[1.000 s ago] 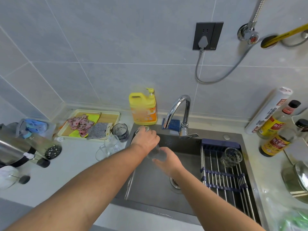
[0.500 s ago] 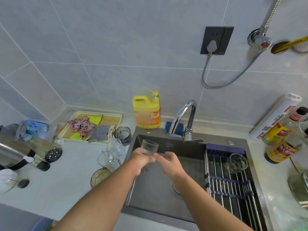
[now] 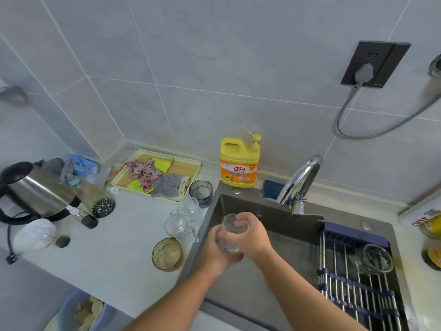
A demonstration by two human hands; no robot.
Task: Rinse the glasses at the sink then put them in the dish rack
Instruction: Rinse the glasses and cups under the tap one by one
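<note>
Evidently both hands are wrapping one clear glass [image 3: 231,232] over the sink [image 3: 274,295], so drips fall inside. Left hand [image 3: 218,247] is cupping its base; right hand [image 3: 254,237] is gripping its side, dish rack [image 3: 358,292] waiting at four o'clock.

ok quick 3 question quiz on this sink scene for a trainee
1. True or false: both hands hold the clear glass over the sink.
2. What already sits on the dish rack? A) a plate B) a glass C) a kettle
3. Fill in: the amber glass stands on the counter to the ____ of the sink.

Key: 1 true: left hand, right hand. 2 B, the racked glass. 3 left.
</note>
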